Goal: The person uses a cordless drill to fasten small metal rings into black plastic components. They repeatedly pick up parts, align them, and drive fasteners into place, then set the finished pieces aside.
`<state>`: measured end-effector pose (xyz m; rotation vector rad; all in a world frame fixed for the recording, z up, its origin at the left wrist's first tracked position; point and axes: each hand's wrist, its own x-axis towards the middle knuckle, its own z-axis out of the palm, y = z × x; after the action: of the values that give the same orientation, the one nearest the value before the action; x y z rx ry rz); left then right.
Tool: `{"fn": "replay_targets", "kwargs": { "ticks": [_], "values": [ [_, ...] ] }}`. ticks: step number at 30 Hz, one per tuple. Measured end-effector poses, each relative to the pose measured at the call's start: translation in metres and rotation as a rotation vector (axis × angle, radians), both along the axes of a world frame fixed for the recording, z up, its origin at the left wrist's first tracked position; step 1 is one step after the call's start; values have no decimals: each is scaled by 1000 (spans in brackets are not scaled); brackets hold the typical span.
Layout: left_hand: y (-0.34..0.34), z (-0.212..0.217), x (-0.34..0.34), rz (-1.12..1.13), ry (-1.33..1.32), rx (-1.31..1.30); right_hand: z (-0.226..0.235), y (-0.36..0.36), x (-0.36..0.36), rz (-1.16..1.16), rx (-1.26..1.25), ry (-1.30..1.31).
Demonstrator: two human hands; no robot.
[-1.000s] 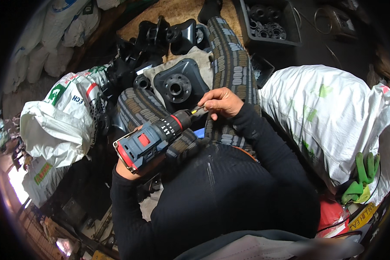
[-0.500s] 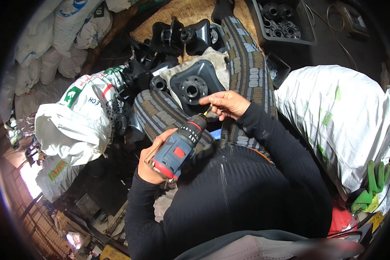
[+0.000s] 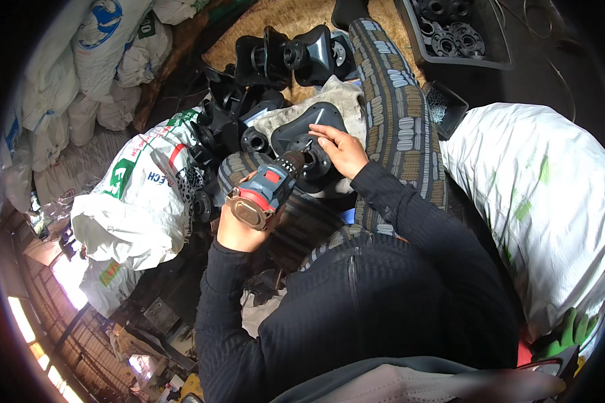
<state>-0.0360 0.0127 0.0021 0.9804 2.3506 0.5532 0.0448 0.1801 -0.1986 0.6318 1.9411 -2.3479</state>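
On cloth [image 3: 275, 119] lies our flanged black part [image 3: 320, 115]; our drill [image 3: 269, 183] has moved over it, apparently shifting work there. Our left hand [image 3: 240, 232] grips the drill; whether our right hand [image 3: 344, 152], fingers extended, holds anything, we cannot tell.

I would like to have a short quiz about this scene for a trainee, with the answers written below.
1. Which holds the power drill? a) the left hand; b) the right hand; c) neither hand.
2. True or false: the dark grey bin at the upper right contains round dark parts.
3. Complete: the glove at the lower right is ____ in colour.

Key: 1. a; 2. true; 3. green.
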Motion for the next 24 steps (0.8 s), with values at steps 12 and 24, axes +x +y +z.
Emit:
{"fn": "replay_targets", "kwargs": {
  "ticks": [12, 24],
  "values": [
    [14, 14, -31, 147, -430, -286, 136, -15, -45, -304, 416, 950],
    [62, 16, -53, 152, -513, -562, 128, -54, -77, -931, 481, 561]
  ]
}}
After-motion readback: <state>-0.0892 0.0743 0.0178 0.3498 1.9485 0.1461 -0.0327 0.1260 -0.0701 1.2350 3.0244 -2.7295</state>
